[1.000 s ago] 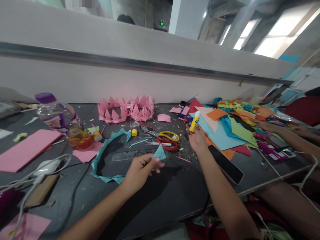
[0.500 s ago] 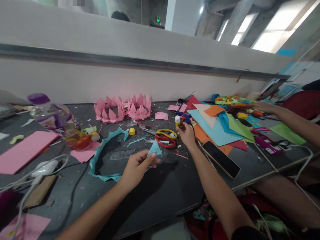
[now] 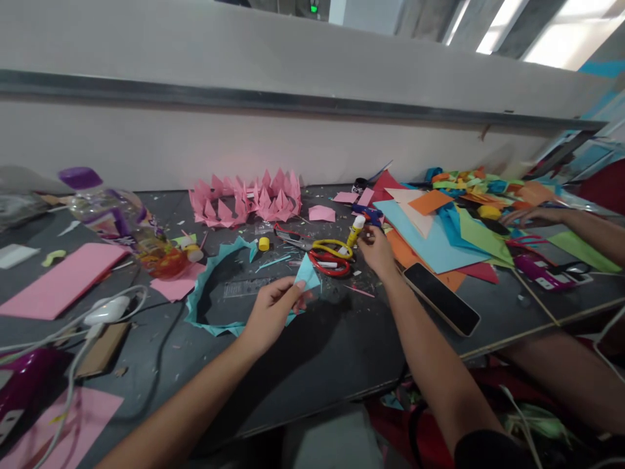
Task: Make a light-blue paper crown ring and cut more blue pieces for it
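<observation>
My left hand (image 3: 276, 309) pinches a small folded light blue paper triangle (image 3: 307, 273) over the front of the dark table. Behind and left of that hand, a curved teal paper band (image 3: 198, 293) with pointed edges stands on the table. My right hand (image 3: 375, 251) holds an uncapped yellow glue stick (image 3: 355, 233), its white tip upward. A yellow cap (image 3: 263, 244) sits between the teal band and scissors with yellow handles (image 3: 332, 247) and red handles (image 3: 329, 266).
Pink paper crowns (image 3: 244, 202) stand near the wall. A bottle (image 3: 127, 225) and pink paper (image 3: 63, 280) are left. At right lie a phone (image 3: 442, 298), coloured sheets (image 3: 430, 234) and a purple glue gun (image 3: 544, 270); another person's hand (image 3: 537, 215) reaches over there.
The view has shifted, so the table items sit slightly higher and further right. The glue stick now leans more. The other person's hand has moved nearer the table's front. Both my hands keep their holds.
</observation>
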`<action>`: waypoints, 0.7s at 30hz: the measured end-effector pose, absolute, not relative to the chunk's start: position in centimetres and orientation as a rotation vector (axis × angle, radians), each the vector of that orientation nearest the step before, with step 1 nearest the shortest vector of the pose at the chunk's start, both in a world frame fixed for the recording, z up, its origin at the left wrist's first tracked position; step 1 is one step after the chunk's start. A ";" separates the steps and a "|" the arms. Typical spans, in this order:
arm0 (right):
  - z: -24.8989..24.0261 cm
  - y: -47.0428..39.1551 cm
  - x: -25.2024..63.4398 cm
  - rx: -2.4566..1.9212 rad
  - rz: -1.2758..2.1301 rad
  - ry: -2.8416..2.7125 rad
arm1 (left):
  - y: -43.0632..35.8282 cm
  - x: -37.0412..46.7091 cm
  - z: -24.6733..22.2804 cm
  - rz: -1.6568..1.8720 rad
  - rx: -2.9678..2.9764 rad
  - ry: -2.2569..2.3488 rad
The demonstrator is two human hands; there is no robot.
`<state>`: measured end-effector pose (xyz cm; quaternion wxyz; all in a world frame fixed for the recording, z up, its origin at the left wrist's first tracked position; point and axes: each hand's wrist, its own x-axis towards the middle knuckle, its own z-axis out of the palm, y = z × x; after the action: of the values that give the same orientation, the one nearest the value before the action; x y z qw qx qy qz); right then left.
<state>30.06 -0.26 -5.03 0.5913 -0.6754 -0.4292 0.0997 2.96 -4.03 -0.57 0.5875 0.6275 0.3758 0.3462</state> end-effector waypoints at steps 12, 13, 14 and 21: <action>-1.3 -5.0 20.6 -1.055 1.028 -1.435 | -3.8 2.7 -0.4 0.836 1.437 0.876; -1.4 -5.1 19.9 -1.039 1.057 -1.447 | -3.8 2.7 -0.5 0.828 1.457 0.877; -1.6 -5.2 19.4 -1.031 1.064 -1.442 | -3.8 2.6 -0.5 0.815 1.488 0.879; -1.6 -5.2 20.3 -1.107 0.865 -1.278 | -2.2 0.6 1.1 0.825 2.126 0.918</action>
<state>20.30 -5.22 -1.64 0.5819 -0.4738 -0.5474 0.3705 0.62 -2.23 1.05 0.3351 0.8148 0.3518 0.3162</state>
